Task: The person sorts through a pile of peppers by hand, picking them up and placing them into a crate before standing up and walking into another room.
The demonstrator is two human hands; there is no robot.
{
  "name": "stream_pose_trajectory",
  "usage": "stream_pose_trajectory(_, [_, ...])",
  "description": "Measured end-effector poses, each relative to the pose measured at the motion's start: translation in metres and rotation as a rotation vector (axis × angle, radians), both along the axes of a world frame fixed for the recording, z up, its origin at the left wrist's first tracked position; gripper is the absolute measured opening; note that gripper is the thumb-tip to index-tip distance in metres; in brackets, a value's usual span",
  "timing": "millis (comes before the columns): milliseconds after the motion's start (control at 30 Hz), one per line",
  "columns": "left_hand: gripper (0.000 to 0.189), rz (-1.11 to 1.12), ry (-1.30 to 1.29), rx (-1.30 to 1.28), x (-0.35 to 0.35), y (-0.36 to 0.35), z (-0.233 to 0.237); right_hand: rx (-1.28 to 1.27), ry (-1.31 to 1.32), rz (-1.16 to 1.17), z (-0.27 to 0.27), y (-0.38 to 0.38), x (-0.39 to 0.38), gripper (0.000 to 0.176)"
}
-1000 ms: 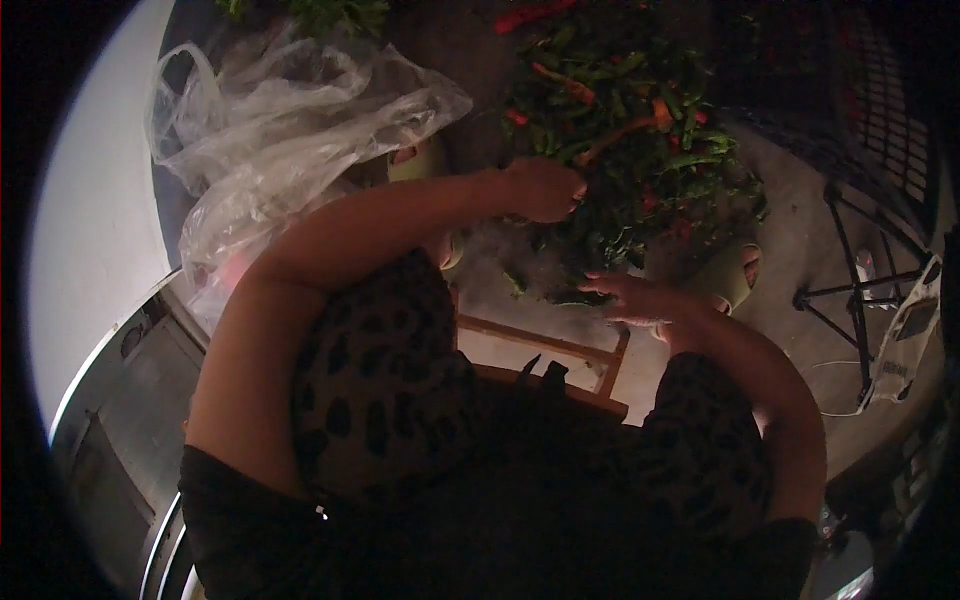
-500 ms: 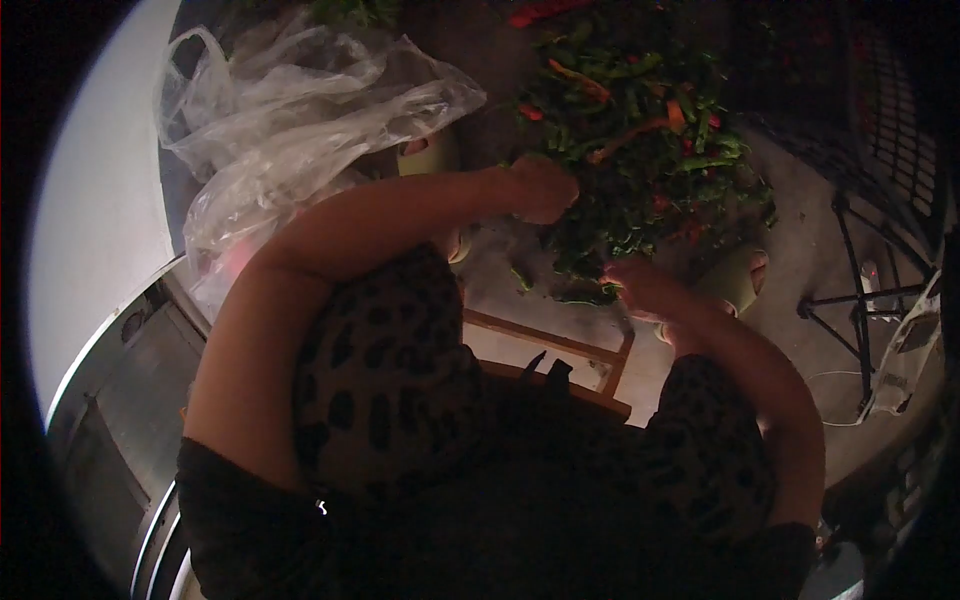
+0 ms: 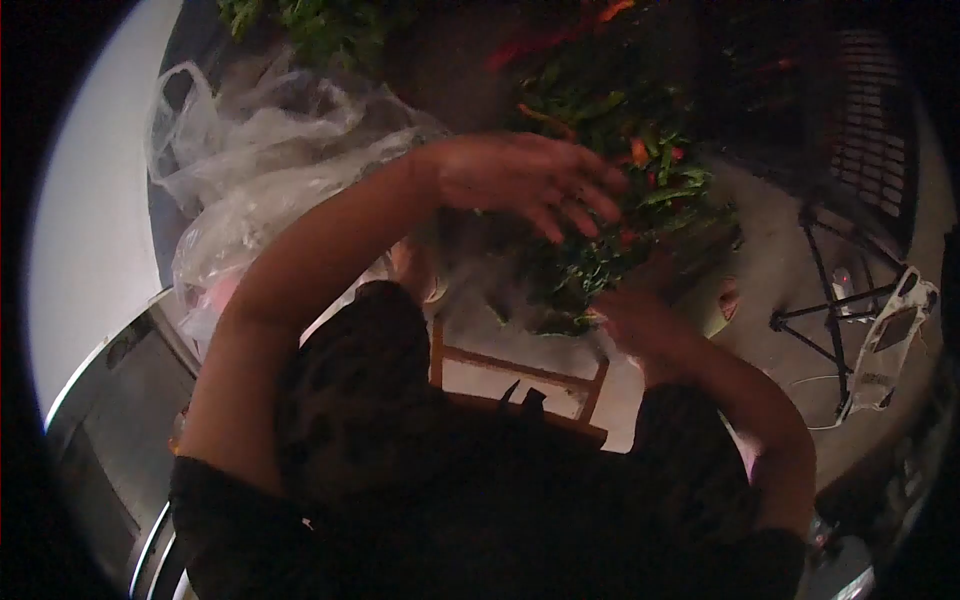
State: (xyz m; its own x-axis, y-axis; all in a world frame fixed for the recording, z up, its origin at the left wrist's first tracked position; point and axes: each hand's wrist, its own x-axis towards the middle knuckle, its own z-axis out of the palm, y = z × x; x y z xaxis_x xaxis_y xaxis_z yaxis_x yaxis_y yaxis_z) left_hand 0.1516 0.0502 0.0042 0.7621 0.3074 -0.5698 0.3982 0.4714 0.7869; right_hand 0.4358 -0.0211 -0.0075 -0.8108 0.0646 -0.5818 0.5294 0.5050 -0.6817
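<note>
A loose heap of green pieces with red and orange ones among them (image 3: 690, 185), resembling chili peppers, lies on the floor in front of me. My left hand (image 3: 530, 185) is over the heap's left side, its fingers spread and nothing seen in them. Low at the heap's near edge is my right hand (image 3: 645, 325). Its fingers look drawn together near the greens; dim light and blur hide whatever is between them.
A crumpled clear plastic bag (image 3: 270, 170) lies to the left, with leafy greens (image 3: 330, 30) beyond it. A low wooden stool frame (image 3: 525, 370) is between my legs. On the right stand a dark metal frame (image 3: 825, 300) and a slotted black panel (image 3: 870, 120).
My left hand has opened from a closed shape, fingers now spread over the heap. My right hand stays at the near edge. The whole view has shifted slightly.
</note>
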Motion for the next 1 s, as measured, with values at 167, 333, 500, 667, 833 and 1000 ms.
stream_pose_trajectory(167, [0.061, -0.292, 0.359, 0.786, -0.024, -0.018, -0.037, 0.106, 0.136, -0.012, 0.027, 0.012, 0.033, 0.036])
stream_pose_trajectory(333, [0.055, -0.465, 0.556, 0.705, 0.019, 0.059, 0.034, 0.046, 0.026, -0.166, 0.096, 0.053, 0.044, 0.03])
stream_pose_trajectory(500, [0.044, -0.477, 0.512, 0.953, 0.033, 0.08, 0.123, 0.1, 0.081, -0.523, 0.209, 0.066, 0.069, 0.027])
stream_pose_trajectory(667, [0.053, -0.424, 0.342, 0.916, 0.045, 0.038, 0.245, 0.162, -0.018, -1.059, 0.308, 0.066, 0.07, 0.034])
stream_pose_trajectory(833, [0.056, -0.092, 0.562, 0.761, 0.076, 0.054, 0.228, 0.437, 0.145, -1.023, 0.3, 0.121, 0.07, 0.036])
stream_pose_trajectory(1000, [0.056, -0.068, 0.66, 0.612, 0.063, 0.055, 0.192, 0.382, 0.091, -0.925, 0.279, 0.13, 0.078, 0.041])
